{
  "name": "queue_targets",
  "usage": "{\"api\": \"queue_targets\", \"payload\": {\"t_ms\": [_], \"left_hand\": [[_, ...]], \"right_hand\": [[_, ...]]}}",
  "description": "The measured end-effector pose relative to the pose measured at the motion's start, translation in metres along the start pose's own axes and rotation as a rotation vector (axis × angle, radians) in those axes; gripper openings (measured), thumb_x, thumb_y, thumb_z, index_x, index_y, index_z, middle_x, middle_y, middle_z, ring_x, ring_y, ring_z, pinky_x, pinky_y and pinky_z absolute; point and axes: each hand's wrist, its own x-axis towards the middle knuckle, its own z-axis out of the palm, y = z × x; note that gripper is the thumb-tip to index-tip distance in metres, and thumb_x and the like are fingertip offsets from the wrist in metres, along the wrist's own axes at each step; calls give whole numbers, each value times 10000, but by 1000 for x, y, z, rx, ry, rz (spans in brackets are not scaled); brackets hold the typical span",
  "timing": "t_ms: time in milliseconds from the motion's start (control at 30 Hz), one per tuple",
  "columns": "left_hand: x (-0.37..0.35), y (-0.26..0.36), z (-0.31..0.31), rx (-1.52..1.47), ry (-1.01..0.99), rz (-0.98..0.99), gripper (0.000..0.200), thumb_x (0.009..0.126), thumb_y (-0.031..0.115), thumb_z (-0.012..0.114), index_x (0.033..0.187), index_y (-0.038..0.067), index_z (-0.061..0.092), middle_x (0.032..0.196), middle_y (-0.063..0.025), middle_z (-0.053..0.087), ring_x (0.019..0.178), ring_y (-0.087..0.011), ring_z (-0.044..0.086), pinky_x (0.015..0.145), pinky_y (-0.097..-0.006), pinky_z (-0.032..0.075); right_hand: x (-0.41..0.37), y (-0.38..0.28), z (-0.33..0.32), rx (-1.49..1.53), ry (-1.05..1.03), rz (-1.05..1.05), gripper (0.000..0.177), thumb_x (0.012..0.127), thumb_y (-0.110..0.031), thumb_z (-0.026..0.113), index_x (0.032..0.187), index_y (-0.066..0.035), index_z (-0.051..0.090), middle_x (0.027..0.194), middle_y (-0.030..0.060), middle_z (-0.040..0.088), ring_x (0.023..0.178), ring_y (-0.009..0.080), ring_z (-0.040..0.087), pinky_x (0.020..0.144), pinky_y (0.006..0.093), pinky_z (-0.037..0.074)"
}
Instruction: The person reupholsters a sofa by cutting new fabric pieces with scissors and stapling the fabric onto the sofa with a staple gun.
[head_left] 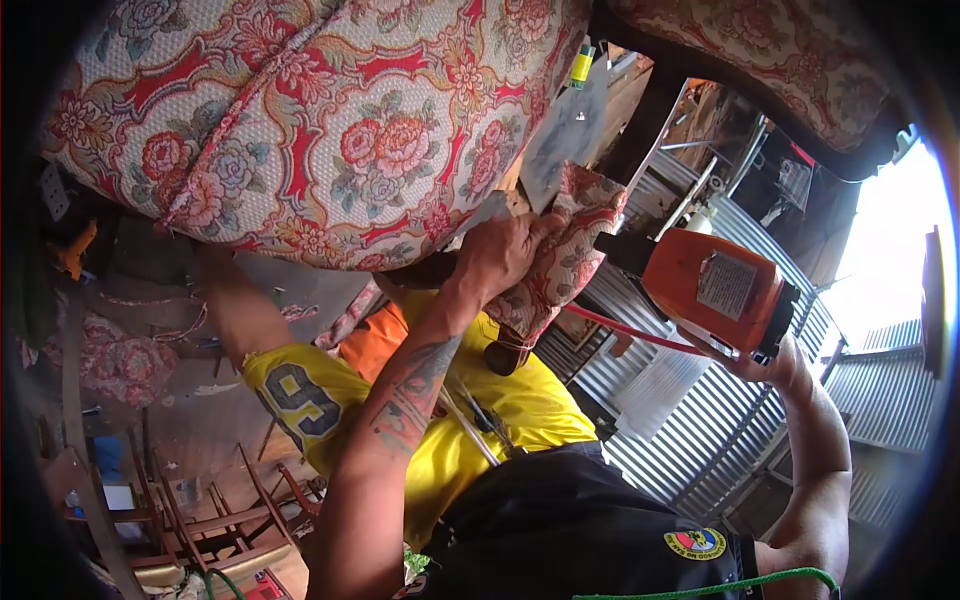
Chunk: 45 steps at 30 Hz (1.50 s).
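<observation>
just right of the left hand, the flap of cloth hung off the chair. the left hand was clenched on the flap. the right hand was wrapped tight around the stapler. its long body pointed from that hand toward the flap, nose almost touching.

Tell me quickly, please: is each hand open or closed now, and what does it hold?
Left hand: closed, gripping the fabric.
Right hand: closed around the orange tool.
</observation>
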Motion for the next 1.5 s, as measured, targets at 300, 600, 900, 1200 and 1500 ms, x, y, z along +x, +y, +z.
{"api": "queue_targets", "payload": {"t_ms": [300, 600, 900, 1200, 1500], "left_hand": [[-8, -9, 5, 141, 83, 109, 335, 1001, 343, 508, 929, 81, 703, 751, -226, 658, 696, -405, 655, 602, -471, 505], [-7, -9, 8, 265, 82, 128, 411, 1008, 374, 476, 839, 70, 694, 659, -179, 671, 624, -341, 677, 668, -439, 496], [-7, -14, 12, 197, 113, 152, 429, 1013, 383, 451, 882, 70, 713, 696, -189, 676, 670, -358, 678, 689, -455, 511], [-8, -13, 11, 121, 58, 75, 453, 1005, 398, 441, 887, 50, 706, 730, -212, 676, 716, -380, 683, 679, -466, 542], [-7, -16, 12, 117, -10, 65, 428, 1007, 421, 408, 954, 91, 675, 778, -193, 690, 736, -367, 686, 687, -494, 532]], "right_hand": [[38, -24, -21, 276, -3, 267, 384, 688, -214, 790, 1037, -84, 696, 975, 90, 698, 873, 265, 679, 751, 370, 540], [65, -46, -43, 409, -140, 423, 407, 686, -219, 790, 1058, -97, 678, 973, 90, 678, 846, 266, 653, 772, 378, 510], [123, -60, -51, 221, -163, 252, 419, 769, -223, 792, 1112, -67, 609, 968, 106, 692, 859, 241, 689, 758, 355, 548], [153, -85, -68, 400, -241, 895, 604, 737, -277, 841, 1249, -82, 588, 1051, 89, 697, 927, 200, 673, 844, 335, 540], [160, -104, -53, 462, -282, 1059, 598, 732, -272, 842, 1223, -64, 573, 1000, 89, 696, 926, 226, 680, 847, 361, 532]]}}
